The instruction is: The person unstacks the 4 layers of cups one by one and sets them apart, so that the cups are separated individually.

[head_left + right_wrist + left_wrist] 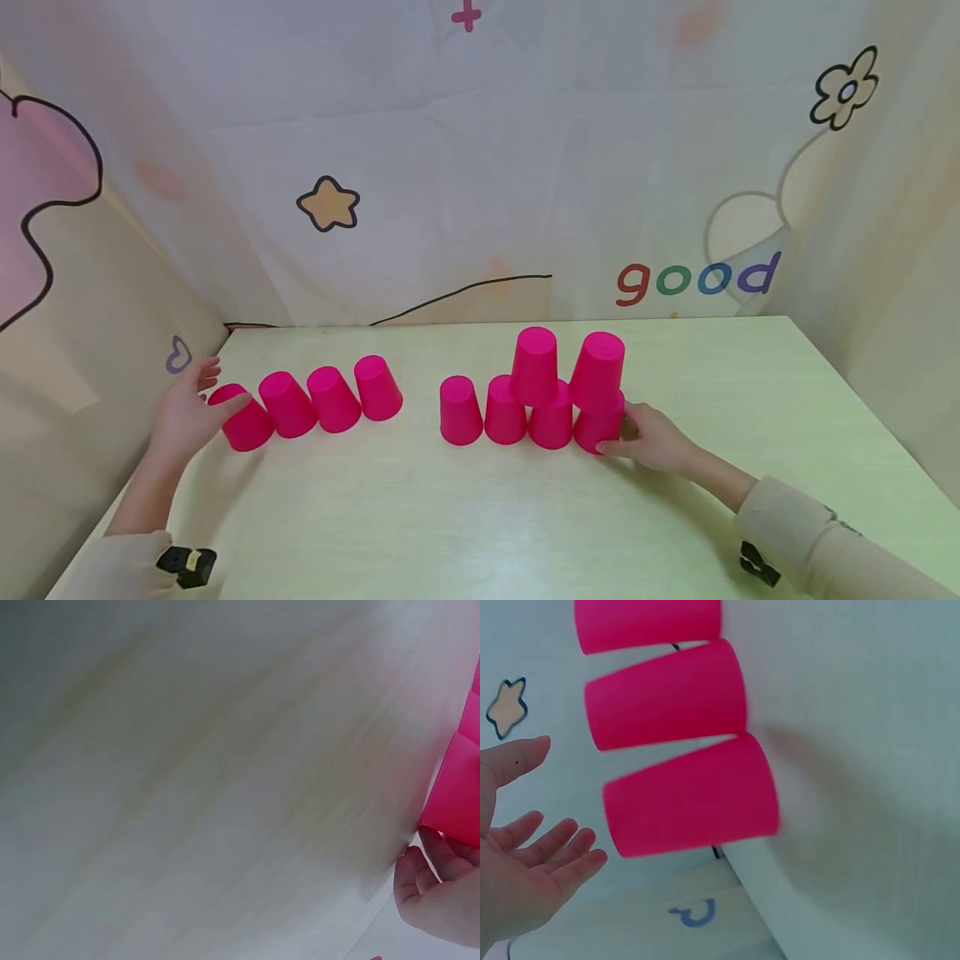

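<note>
Several upside-down pink cups stand in a slanting row at the left. Beside the leftmost cup point(251, 427) is my left hand point(182, 421), thumb and fingers spread; the left wrist view shows a gap between that hand point(525, 877) and the cup point(694, 799). At the right, more inverted cups form a lower row, with two upper cups, one point(535, 367) near its middle and another point(597, 372) at its right end. My right hand point(660, 442) holds the rightmost lower cup point(597, 433) near its base, thumb in front; its far fingers are partly hidden.
The pale wooden table point(420, 517) ends at a printed cloth backdrop point(450, 183) behind the cups. Cloth side walls point(67, 417) flank the table. A space separates the left row from the right stack.
</note>
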`<action>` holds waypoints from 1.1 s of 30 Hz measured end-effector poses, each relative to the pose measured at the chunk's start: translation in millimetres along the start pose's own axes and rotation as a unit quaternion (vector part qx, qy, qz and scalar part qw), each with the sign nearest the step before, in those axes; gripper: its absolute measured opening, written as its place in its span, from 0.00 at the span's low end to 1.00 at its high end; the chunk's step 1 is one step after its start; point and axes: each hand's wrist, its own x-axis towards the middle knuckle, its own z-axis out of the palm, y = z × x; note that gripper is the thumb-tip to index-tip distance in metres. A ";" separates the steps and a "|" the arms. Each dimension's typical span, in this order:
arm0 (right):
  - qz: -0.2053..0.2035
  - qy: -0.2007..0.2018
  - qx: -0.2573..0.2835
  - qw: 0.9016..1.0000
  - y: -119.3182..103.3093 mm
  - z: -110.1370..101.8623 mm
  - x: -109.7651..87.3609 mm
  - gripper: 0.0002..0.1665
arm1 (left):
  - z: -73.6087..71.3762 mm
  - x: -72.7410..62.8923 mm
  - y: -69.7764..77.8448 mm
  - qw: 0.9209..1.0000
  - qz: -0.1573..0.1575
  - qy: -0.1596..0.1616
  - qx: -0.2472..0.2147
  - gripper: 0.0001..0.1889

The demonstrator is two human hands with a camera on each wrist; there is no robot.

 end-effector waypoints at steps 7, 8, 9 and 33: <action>0.003 0.001 -0.003 1.000 0.8 0.0 0.3 0.33 | 5.7 -0.5 23.8 0.999 0.038 0.008 0.003 0.37; 0.004 0.001 -0.003 1.000 0.7 0.1 0.4 0.33 | 7.0 -1.0 26.9 0.999 0.045 0.008 0.004 0.37; 0.004 0.001 -0.003 1.000 0.4 0.2 0.5 0.34 | 8.2 -1.6 30.2 0.999 0.052 0.007 0.002 0.36; 0.001 0.004 -0.002 1.000 -1.4 0.3 -0.5 0.34 | 61.2 -11.8 107.3 0.970 0.196 -0.076 -0.123 0.37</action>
